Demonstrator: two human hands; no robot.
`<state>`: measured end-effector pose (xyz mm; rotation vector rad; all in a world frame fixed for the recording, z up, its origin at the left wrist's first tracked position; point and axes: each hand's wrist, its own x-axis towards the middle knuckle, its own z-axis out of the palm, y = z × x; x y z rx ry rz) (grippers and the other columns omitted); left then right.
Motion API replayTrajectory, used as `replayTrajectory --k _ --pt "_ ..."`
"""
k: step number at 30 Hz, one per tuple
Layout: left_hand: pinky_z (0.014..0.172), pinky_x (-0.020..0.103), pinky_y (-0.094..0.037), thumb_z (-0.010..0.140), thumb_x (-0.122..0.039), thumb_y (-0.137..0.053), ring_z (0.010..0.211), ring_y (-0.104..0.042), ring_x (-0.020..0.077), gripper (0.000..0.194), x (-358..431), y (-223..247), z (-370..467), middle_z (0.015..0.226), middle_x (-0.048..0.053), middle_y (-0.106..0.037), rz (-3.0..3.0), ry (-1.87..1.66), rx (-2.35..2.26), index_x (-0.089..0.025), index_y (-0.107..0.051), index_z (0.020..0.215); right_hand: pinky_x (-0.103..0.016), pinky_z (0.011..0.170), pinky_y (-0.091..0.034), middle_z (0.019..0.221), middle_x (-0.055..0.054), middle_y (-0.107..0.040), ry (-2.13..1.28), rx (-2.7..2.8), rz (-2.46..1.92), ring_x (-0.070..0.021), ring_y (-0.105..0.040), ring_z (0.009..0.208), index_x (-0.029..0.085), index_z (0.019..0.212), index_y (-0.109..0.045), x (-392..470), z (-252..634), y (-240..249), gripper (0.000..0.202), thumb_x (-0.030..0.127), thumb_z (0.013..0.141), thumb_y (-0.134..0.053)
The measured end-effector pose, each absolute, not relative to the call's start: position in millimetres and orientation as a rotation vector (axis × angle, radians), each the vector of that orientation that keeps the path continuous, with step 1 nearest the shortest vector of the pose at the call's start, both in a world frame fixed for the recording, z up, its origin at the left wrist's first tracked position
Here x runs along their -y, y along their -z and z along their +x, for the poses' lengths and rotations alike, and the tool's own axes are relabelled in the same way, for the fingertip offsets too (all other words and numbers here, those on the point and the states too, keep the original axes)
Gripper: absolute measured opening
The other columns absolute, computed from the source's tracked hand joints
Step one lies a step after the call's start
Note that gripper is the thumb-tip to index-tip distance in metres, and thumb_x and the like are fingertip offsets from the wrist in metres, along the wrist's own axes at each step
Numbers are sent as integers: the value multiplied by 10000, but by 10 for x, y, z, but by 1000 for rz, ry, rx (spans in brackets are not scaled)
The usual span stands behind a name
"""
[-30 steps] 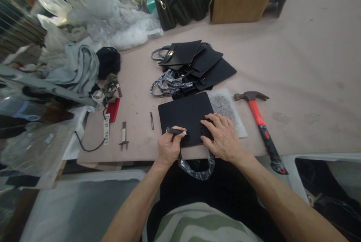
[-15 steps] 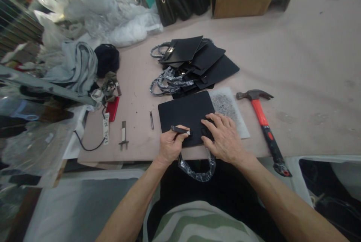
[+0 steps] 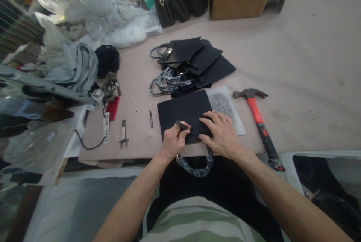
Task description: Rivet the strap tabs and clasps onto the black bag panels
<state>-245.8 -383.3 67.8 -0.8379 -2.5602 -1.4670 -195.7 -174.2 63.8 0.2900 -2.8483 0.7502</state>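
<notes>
A black bag panel [image 3: 183, 108] lies flat at the front edge of the table, its plastic-wrapped handle [image 3: 197, 171] hanging over the edge toward me. My left hand [image 3: 174, 140] is closed around a dark marker-like pen [image 3: 182, 124], the tip down at the panel's surface near the handle; the exact contact is hidden by the fingers. Spread fingers of my right hand [image 3: 221, 133] rest on the panel's right side, beside a handle tab. Under the panel's right edge, a white speckled pad [image 3: 225, 106] sticks out.
A claw hammer [image 3: 258, 118] lies to the right. Behind is a pile of black bag panels [image 3: 203, 59] with wrapped handles. On the left are a small metal tool [image 3: 123, 133], a thin metal rod [image 3: 151, 118] and a red object [image 3: 113, 108]. A cardboard box [image 3: 239, 1] stands at the back.
The pen has turned more upright in my left hand. My right hand stays on the panel. The whole view has shifted slightly.
</notes>
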Motion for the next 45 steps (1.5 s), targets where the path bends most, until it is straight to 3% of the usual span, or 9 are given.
replayTrajectory --k 6,14,20,25,27,29,34,41,45 --pt "761 243 -557 914 -145 -582 811 -716 153 116 3841 -703 -2463 928 25 -752 -831 1523 2546 -189 -658 990 -468 1075 -429 1300 -146 -622 -1166 2570 201 -290 -559 1245 173 1194 -630 1410 -1934 -618 361 398 916 -579" --pt "820 278 -571 924 -128 -552 869 -726 181 130 3827 -689 -2460 933 41 -742 -957 1418 2524 -198 -621 1009 -491 921 -460 999 -167 -599 -586 2857 -761 -346 -572 1026 120 1096 -637 725 -1680 -668 386 358 794 -605" --pt "800 288 -580 930 -142 -545 880 -735 199 129 3832 -624 -2426 946 53 -737 -989 1364 2475 -208 -596 1029 -271 533 -403 667 14 -416 -1749 2462 -1200 -150 -433 598 218 757 -484 757 -1785 -964 180 191 668 -638" --pt "770 279 -578 918 -124 -549 833 -728 190 132 3826 -627 -2422 916 40 -728 -996 1367 2482 -213 -589 1007 -227 400 -281 599 71 -327 -2089 2330 -1008 -89 -279 431 239 755 -393 1133 -1733 -1504 220 391 861 -510" --pt "763 282 -575 912 -117 -555 824 -725 193 131 3823 -632 -2427 910 42 -724 -1005 1367 2476 -210 -589 998 -232 396 -275 593 71 -352 -1982 2351 -803 -99 -310 417 242 810 -431 1304 -1618 -1733 305 523 924 -458" --pt "764 286 -573 913 -118 -556 826 -725 198 127 3822 -633 -2430 908 46 -723 -1006 1366 2467 -208 -590 996 -252 421 -280 581 47 -418 -1597 2491 -482 -121 -380 436 242 818 -473 1448 -1497 -1917 370 587 946 -438" --pt "759 286 -566 915 -116 -555 821 -728 200 128 3821 -610 -2433 904 45 -723 -1009 1354 2482 -210 -587 996 -311 459 -174 486 11 -450 -726 2831 134 -143 -334 389 257 697 -418 1621 -1361 -2100 391 514 984 -353" --pt "772 295 -559 924 -133 -567 838 -723 210 105 3817 -572 -2438 913 50 -719 -999 1309 2491 -209 -591 992 -301 461 -235 504 22 -463 -606 2545 112 -146 -390 391 261 777 -447 1644 -1305 -2248 326 442 1032 -353" --pt "730 281 -553 909 -122 -584 801 -718 204 127 3820 -559 -2442 879 44 -713 -1017 1274 2505 -205 -605 1003 -321 444 -166 495 -8 -518 -584 2827 216 -151 -369 368 261 726 -450 1649 -1284 -2190 390 473 1022 -311"
